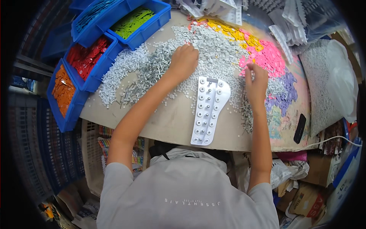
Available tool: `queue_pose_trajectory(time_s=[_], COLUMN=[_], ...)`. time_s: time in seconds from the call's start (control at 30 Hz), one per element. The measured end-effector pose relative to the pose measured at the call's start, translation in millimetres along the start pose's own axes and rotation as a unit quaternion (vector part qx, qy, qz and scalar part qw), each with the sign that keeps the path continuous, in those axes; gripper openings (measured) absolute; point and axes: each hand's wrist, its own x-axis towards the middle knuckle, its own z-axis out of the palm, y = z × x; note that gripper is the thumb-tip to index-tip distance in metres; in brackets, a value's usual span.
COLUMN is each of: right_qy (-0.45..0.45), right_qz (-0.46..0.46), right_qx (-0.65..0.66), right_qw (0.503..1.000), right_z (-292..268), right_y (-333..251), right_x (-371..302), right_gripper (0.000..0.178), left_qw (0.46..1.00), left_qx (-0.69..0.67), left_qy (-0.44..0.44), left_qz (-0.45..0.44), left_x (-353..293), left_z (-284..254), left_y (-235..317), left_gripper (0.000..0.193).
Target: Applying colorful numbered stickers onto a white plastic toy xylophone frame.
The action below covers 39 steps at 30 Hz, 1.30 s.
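left hand (184,61) palm-down, fingers curled into grey disc heap (213,49), grasp hidden, cannot tell | right hand (256,82) pinching small piece, likely to seat it | white peg board (209,110) between hands, near worktop (171,122) edge | blue bins (82,76) far left

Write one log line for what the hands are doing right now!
left hand: on grey disc pile | right hand: pinching small piece, unclear | white jig plate: between hands, on table

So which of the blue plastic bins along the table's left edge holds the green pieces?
The blue bin of green pieces is the one farthest up, nearest the table's top; the red-filled bin and orange-filled bin sit below it.
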Motion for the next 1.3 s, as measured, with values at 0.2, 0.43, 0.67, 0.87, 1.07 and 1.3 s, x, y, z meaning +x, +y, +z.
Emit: queue_pose_trajectory(time_s=[0.2, 0.43, 0.67, 0.87, 1.07, 1.3], right_qy=[-0.094, -0.085, -0.050, -0.171, -0.329, -0.329], right_qz=[0.026, 0.052, 0.064, 0.130, 0.151, 0.164], right_qx=[-0.037, -0.033, 0.085, 0.254, 0.317, 0.274], right_qw=[0.995, 0.994, 0.993, 0.943, 0.877, 0.889], right_z=[55.2, 65.9, 34.4, -36.3, -84.5, -83.2], right_y=[50.4, 54.0, 47.0, -47.9, -111.9, -130.1], right_x=[40.3, 37.7, 17.2, -40.9, -112.8, -143.2], right_gripper=[0.015, 0.008, 0.011, 0.007, 0.008, 0.007], left_qw=[0.973, 0.918, 0.815, 0.820, 0.893, 0.922], left_qx=[-0.197, -0.367, -0.481, -0.469, -0.388, -0.357], left_qy=[-0.015, -0.096, -0.195, -0.203, -0.178, -0.120], left_qz=[-0.119, -0.114, -0.258, -0.258, -0.141, -0.089], left_x=[-37.0, -114.1, -148.9, -162.9, -170.7, -180.1], left_z=[-56.8, -92.4, -98.9, -106.1, -103.7, -93.4], left_y=[52.1, 91.3, 109.2, 120.8, 125.1, 129.8], left_gripper=[0.009, 0.012, 0.012, 0.013, 0.008, 0.012])
